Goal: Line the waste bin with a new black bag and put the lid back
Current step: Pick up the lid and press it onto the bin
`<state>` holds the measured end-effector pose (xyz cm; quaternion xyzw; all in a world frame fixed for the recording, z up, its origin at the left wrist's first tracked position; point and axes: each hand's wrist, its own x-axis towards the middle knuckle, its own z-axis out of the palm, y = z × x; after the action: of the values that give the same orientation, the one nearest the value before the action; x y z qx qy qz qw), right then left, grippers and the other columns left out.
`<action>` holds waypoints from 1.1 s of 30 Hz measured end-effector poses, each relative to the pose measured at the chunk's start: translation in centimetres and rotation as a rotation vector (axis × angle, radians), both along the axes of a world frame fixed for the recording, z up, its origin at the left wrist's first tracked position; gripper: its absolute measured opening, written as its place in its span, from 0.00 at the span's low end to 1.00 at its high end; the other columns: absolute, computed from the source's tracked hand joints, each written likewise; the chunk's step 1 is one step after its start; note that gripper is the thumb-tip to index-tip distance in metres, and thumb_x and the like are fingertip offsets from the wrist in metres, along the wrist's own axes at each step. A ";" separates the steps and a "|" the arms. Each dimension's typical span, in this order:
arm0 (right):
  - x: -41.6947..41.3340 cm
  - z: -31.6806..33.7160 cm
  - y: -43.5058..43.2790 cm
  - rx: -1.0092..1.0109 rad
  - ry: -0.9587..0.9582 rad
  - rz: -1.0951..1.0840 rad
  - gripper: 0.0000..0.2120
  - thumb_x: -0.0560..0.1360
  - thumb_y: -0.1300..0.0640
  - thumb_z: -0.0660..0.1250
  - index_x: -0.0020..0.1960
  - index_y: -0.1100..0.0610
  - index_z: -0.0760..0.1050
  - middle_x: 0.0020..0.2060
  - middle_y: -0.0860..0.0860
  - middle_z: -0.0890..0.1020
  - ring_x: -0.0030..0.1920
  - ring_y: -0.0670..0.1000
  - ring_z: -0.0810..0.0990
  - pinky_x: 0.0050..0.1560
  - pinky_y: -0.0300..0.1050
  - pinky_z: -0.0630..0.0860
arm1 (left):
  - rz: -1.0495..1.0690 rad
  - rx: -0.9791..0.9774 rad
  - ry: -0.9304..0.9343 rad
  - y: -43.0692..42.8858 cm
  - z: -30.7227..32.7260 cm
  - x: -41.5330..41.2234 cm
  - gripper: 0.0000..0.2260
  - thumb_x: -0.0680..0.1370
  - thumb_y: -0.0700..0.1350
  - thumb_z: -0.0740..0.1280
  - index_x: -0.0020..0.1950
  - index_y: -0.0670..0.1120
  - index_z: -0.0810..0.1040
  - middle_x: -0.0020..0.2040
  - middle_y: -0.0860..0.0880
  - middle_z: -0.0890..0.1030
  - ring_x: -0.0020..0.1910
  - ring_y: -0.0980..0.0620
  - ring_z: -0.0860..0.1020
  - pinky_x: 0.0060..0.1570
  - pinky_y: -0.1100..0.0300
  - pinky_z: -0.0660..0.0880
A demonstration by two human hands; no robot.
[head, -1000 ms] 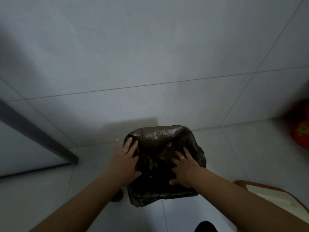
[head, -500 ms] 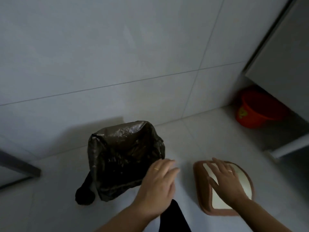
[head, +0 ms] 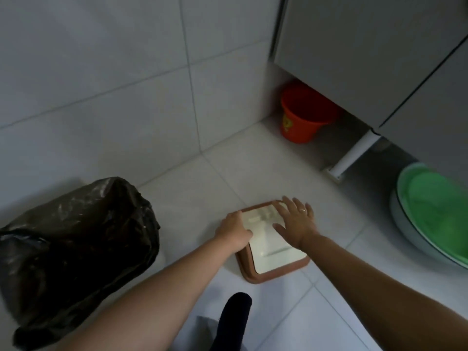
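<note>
Both arms reach forward and down to the lid, which lies flat on the floor, apart from the bin at left. The left hand curls over the lid's left edge, gripping it. The right hand rests flat, fingers spread, on the lid's top. The black bag covers the bin.

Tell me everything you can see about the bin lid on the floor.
The bin lid is a squarish piece with rounded corners, a brown outer frame and a cream centre panel with moulded ridges; it looks like plastic. It lies flat on the pale tiled floor, to the right of the bagged bin and apart from it. The left hand grips its left edge, the thumb over the cream panel; the right hand rests spread on its far right part.
</note>
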<state>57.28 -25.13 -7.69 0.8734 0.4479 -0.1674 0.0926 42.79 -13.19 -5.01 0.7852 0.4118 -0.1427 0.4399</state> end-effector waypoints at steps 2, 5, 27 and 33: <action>1.4 -0.6 -0.7 -0.040 0.014 -0.045 0.32 0.77 0.39 0.52 0.77 0.46 0.44 0.78 0.50 0.46 0.77 0.57 0.46 0.75 0.59 0.42 | 0.138 -0.083 -0.008 -0.7 -1.2 1.4 0.26 0.71 0.43 0.65 0.69 0.44 0.68 0.67 0.42 0.74 0.64 0.42 0.74 0.64 0.50 0.72; 3.0 -1.6 -1.6 -0.071 0.099 -0.170 0.37 0.77 0.39 0.54 0.77 0.49 0.39 0.78 0.54 0.46 0.77 0.59 0.49 0.75 0.58 0.47 | 0.356 -0.208 -0.020 -1.7 -2.9 2.7 0.28 0.71 0.40 0.66 0.71 0.44 0.67 0.67 0.42 0.75 0.64 0.43 0.74 0.65 0.54 0.71; 1.6 5.0 4.9 0.575 0.301 -0.654 0.18 0.78 0.48 0.53 0.60 0.57 0.70 0.52 0.57 0.79 0.45 0.56 0.74 0.46 0.48 0.71 | 0.691 -0.312 -0.407 2.1 3.5 0.5 0.32 0.69 0.33 0.66 0.71 0.48 0.62 0.63 0.45 0.75 0.59 0.45 0.74 0.49 0.59 0.70; -3.9 16.6 10.5 0.796 0.313 -0.427 0.21 0.75 0.42 0.54 0.61 0.52 0.72 0.56 0.56 0.77 0.58 0.61 0.74 0.57 0.51 0.72 | 0.746 -0.161 -0.598 6.5 12.6 -7.3 0.26 0.70 0.40 0.68 0.66 0.55 0.69 0.60 0.49 0.77 0.56 0.49 0.77 0.48 0.56 0.75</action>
<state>53.40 -14.66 8.95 0.8779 0.2961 -0.1276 -0.3539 35.44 -6.68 7.54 0.5542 0.5084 0.2251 0.6194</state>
